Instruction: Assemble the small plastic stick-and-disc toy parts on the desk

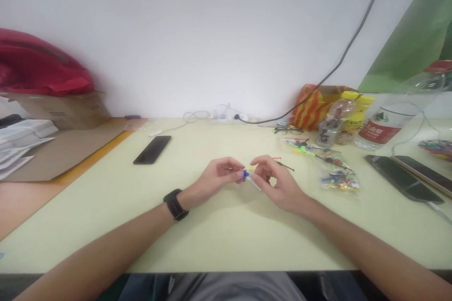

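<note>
Between the thumb and fingertips of my left hand (pixel 222 174) is a small blue plastic piece (pixel 246 175). A thin white stick (pixel 254 185) slants down from it toward the right. My right hand (pixel 277 181) has its fingers curled, with the thumb on the white stick beside the blue piece. Something small and yellow (pixel 250 168) shows between the two hands. Behind my right hand lie a few thin dark and red sticks (pixel 285 165), partly hidden by it.
Clear bags of small coloured plastic parts (pixel 341 181) lie to the right, near bottles (pixel 328 124) and two phones (pixel 404 178). Eyeglasses (pixel 288 130) and a power strip (pixel 228 115) sit at the back. Another phone (pixel 152 149) and cardboard (pixel 70 148) are on the left.
</note>
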Demonstrator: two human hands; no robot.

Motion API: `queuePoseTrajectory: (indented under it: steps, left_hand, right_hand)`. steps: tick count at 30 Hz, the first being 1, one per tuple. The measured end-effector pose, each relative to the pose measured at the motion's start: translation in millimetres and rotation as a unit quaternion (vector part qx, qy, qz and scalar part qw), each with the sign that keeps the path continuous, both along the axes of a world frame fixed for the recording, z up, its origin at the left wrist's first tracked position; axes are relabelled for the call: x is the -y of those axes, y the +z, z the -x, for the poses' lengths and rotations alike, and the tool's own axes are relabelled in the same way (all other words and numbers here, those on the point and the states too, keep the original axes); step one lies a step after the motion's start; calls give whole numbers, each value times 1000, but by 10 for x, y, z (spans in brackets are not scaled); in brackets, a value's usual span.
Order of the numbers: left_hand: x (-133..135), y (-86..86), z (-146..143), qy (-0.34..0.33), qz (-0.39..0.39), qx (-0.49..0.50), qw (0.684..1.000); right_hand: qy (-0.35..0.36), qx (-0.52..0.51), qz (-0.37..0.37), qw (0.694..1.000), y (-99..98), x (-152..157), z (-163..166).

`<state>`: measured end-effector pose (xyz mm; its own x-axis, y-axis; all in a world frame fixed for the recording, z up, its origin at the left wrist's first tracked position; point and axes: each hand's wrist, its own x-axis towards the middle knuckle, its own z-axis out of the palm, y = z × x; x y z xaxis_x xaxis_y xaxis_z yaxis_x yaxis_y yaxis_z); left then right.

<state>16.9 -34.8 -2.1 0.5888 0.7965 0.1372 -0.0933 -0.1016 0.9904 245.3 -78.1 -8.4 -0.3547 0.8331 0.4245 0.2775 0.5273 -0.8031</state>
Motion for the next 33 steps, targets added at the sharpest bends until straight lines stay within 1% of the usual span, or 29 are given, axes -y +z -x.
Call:
queuePoseTrajectory:
  steps: [7,14,17,22,24,27,28,29,30,33]
  left_hand:
    - [7,0,1,-12,5,-11,1000]
    - [3,-13,1,-21,0,-3,1000]
    - [7,1,-2,-14,2,-7,1000]
    - [7,14,-15,5,6,3,1000]
    - [1,7,-17,13,9,7,1000]
    - [-10,-10,-17,22,11,5,1000]
    - [-13,-14,-16,22,11,3,1000]
    - [-15,-17,-15,22,12,2,1000]
    - [-15,-18,-14,20,12,1,1000]
    - [-10,-9,-15,17,14,1,1000]
  right_hand:
    - [5,0,-32,999,-5,-15,4]
    - [5,18,-42,999,-3,-4,6]
    - [-16,12,-44,999,2,2,14]
    - [-61,-40,-51,996,51,37,19]
    - [-38,-61,-22,997,81,57,0]
    - [44,-78,79,993,113,68,-42]
    - [59,-81,102,990,116,62,-51]
    - [59,-85,111,988,115,51,-56]
    - [46,-89,104,989,111,36,-55]
    - [-13,-89,52,995,83,-15,-29]
